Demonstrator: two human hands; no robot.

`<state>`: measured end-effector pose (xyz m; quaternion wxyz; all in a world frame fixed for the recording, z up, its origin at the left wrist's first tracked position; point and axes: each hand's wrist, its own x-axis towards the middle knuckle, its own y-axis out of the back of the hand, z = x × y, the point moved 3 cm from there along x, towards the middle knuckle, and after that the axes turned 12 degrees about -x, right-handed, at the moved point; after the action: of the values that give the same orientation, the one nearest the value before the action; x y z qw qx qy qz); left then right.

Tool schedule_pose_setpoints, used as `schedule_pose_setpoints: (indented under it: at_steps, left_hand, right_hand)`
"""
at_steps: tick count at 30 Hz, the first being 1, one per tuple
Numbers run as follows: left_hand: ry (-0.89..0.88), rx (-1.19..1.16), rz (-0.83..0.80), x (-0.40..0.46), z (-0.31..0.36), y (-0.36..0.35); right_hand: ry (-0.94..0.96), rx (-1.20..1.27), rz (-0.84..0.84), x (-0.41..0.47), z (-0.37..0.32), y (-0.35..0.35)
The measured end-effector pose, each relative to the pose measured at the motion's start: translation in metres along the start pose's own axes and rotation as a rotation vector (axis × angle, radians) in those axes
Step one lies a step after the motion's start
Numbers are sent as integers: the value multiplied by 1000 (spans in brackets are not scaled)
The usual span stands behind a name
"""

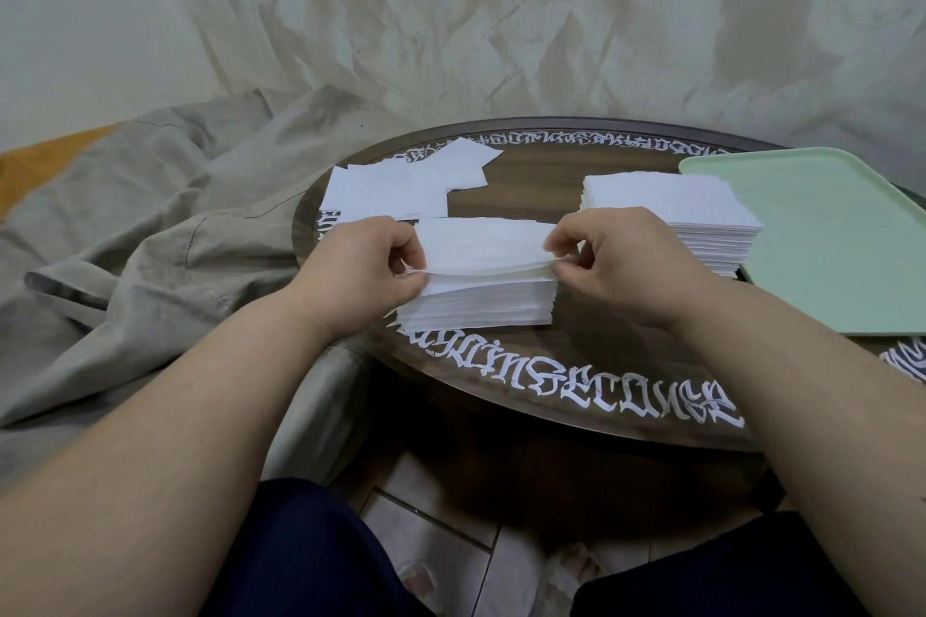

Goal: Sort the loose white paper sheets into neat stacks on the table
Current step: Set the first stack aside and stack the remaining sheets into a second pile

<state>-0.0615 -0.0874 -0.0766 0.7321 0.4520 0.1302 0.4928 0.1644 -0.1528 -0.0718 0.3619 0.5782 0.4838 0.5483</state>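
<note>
Both forearms reach forward over the near rim of the round dark table (501, 210). Left hand (363, 261) and right hand (621, 261) sit knuckles-up, fingers curled, each pinching one side edge of the top sheet (483, 243), which lifts slightly off the near stack (476, 306) (a thin gap shows under it). A second stack (671, 210) stands just right, touching the pale green tray (827, 236). Loose sheets (401, 180) lie scattered at the table's far left. Grey cloth (150, 226) bunches beside the table.
</note>
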Motion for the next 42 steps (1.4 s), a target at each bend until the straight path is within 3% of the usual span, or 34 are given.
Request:
schedule_pose_setpoints:
  at_steps: [5, 8, 10, 16, 24, 42]
  left_hand:
    - [-9, -31, 52, 1, 2, -1]
    - [-68, -92, 201, 2, 6, 8]
    - [-90, -110, 218, 1, 7, 13]
    - [-13, -20, -17, -8, 4, 6]
    - [5, 62, -91, -7, 5, 0]
    - [-13, 6, 54, -3, 2, 3]
  right_hand:
    - [14, 2, 48, 1, 1, -2]
    - [45, 28, 304, 4, -2, 5]
    - [71, 54, 375, 4, -4, 6]
    - [4, 72, 113, 2, -2, -8]
    - [-2, 44, 33, 1, -5, -8]
    - [12, 1, -22, 5, -8, -9]
